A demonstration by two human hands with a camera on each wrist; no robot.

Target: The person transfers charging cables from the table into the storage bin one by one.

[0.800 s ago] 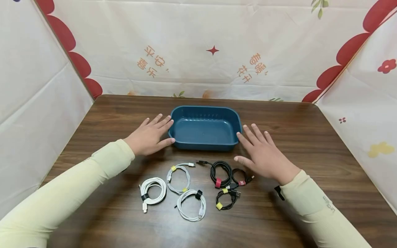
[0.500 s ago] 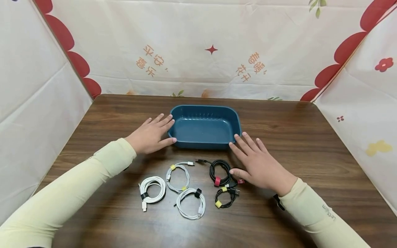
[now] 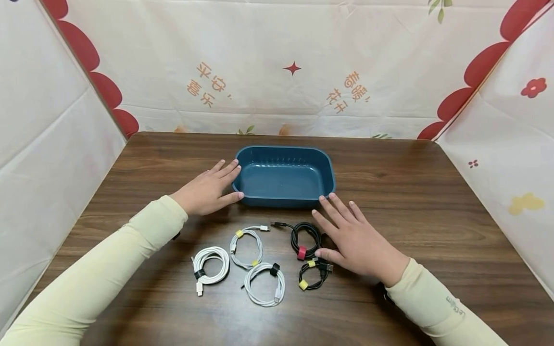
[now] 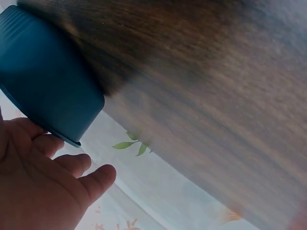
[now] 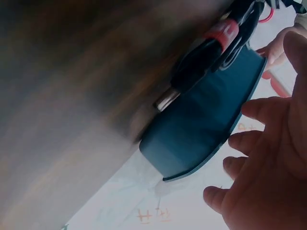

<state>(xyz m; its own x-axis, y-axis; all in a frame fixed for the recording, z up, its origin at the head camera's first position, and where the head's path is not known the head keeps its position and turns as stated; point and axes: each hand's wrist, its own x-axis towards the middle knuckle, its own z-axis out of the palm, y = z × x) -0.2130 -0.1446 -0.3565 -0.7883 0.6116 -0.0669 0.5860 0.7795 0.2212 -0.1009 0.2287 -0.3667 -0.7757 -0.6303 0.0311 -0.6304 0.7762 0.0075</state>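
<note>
My left hand (image 3: 207, 192) lies at the left end of a blue plastic basin (image 3: 283, 185), fingers spread and straight near its rim. My right hand (image 3: 357, 240) hovers off the basin's front right corner with fingers extended, holding nothing. Its thumb passes over a coiled black cable with a red strap (image 3: 301, 252). Just below sits a small black USB cable with yellow ties (image 3: 303, 285). Another small black cable is hidden by the right hand in the head view. In the right wrist view, a black cable with a red band (image 5: 223, 33) appears before the basin (image 5: 196, 120).
Three coiled pale cables lie on the left: a white one with a black strap (image 3: 199, 274), a grey-white one with yellow ties (image 3: 239, 233), and a white one with a black band (image 3: 274, 270). The wooden table (image 3: 433, 216) meets a printed cloth backdrop (image 3: 268, 96).
My right hand has moved left and toward me, from the basin's right side to over the black cables, covering the small red-labelled one. The left hand keeps its place by the basin.
</note>
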